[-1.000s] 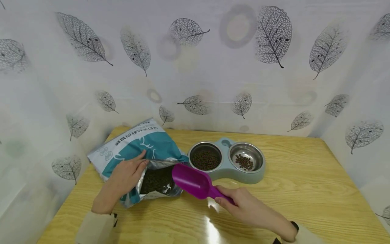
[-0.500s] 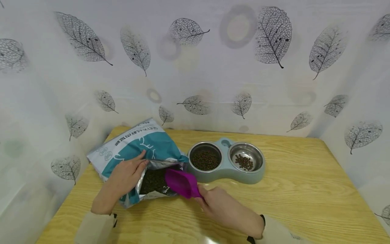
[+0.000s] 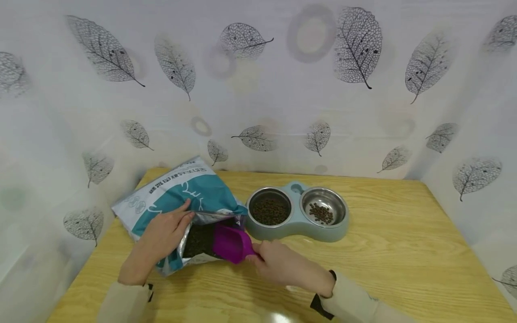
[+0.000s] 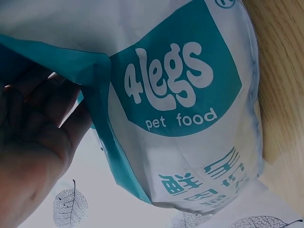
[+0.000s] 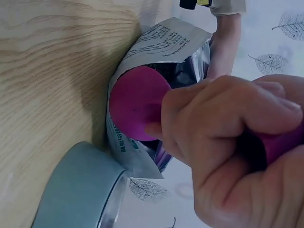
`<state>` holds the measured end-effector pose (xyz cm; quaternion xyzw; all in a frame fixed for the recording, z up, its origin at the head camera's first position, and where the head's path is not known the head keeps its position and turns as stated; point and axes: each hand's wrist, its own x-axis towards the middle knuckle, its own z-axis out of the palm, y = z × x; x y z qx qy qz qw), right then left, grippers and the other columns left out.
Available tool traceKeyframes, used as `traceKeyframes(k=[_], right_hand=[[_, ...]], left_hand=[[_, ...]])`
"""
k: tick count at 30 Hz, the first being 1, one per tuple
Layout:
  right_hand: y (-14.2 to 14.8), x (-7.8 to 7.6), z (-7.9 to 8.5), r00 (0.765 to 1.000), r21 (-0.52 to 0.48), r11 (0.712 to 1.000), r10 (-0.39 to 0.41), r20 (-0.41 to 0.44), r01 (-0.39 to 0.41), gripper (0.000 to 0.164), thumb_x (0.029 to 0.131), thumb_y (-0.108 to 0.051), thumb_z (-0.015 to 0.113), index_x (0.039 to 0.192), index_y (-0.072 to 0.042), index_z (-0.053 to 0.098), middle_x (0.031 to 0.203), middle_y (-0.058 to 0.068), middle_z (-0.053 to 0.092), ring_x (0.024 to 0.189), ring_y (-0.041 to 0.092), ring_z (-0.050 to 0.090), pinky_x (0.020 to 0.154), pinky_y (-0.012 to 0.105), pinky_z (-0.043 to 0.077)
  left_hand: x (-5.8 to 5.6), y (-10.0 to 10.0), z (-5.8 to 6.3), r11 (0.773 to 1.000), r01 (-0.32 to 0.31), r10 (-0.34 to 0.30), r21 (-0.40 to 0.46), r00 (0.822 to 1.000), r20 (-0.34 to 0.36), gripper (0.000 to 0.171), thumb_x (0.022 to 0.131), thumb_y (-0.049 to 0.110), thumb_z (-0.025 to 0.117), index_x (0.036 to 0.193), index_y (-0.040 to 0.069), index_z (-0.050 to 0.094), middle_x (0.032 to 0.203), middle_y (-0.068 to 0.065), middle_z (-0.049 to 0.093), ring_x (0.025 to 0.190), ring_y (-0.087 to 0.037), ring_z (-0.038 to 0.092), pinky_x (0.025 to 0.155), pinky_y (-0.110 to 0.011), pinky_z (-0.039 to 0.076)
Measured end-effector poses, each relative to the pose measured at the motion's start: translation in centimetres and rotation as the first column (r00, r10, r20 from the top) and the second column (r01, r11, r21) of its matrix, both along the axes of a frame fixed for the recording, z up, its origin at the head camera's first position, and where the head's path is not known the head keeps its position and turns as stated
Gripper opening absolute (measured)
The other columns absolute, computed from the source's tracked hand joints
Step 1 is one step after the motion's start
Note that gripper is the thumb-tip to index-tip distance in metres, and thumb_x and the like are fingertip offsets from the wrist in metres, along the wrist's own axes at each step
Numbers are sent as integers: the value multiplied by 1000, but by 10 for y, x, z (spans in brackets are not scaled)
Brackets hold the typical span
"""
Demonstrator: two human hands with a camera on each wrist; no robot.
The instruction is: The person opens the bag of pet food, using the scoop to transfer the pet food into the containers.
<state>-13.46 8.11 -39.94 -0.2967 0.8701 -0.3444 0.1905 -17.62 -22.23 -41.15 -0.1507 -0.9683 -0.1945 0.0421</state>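
My right hand (image 3: 278,262) grips the handle of a purple scoop (image 3: 232,244), whose front end reaches into the mouth of a pet food bag (image 3: 202,188). The right wrist view shows the fingers wrapped round the handle and the rounded back of the scoop (image 5: 137,102) at the opening. Dark kibble (image 3: 199,240) lies inside the bag, which rests on its side with its mouth facing me. At the left edge of that mouth, my left hand (image 3: 163,231) holds the bag. A teal fold hides part of its fingers (image 4: 52,102) in the left wrist view.
Right of the bag stands a blue-grey double feeder (image 3: 296,224). Its left steel bowl (image 3: 249,208) holds much brown kibble, and its right bowl (image 3: 337,202) a small heap. All sit on a wood-grain table (image 3: 396,251), with a leaf-printed curtain (image 3: 282,98) behind.
My right hand has moved left with the scoop, whose front end has gone from the bag's right edge into its mouth. My left hand and the bag have stayed in place.
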Motion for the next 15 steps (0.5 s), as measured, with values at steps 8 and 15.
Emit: traceKeyframes(k=[8,15], right_hand=[[0,-12,-3,890,-114,981,-89,447,156,34,107,-28,54,87,-6,70,52,-4,41,34,8,27,35,24,27],[7,-15,-14,806,-200,955,-60,588,217,36,108,-30,52,85,-6,66,56,-2,44,39,8,22,37,25,23]], left_hand=[[1,-1,1,1000,1,-1,5,1000,5,46,112,30,40,140,1,60,151,-20,51,114,-46,66,95,-59,53],[1,-2,-2,1000,3,-3,18,1000,-12,45,112,30,42,140,1,61,150,-19,52,120,-44,65,97,-59,52]])
